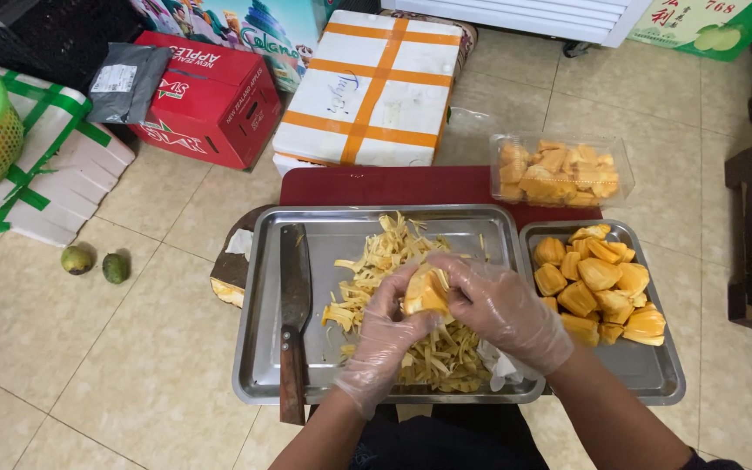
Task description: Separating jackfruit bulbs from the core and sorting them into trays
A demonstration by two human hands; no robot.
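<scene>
Jackfruit pod (426, 292), pinched between both gloved hands, left (386, 326) and right (502, 309), looks soft, slippery; best gripped at its sides.

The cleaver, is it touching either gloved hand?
Apart. The head view shows the cleaver lying at the tray's left side, bare metal between it and the left hand; the right hand is farther off.
</scene>
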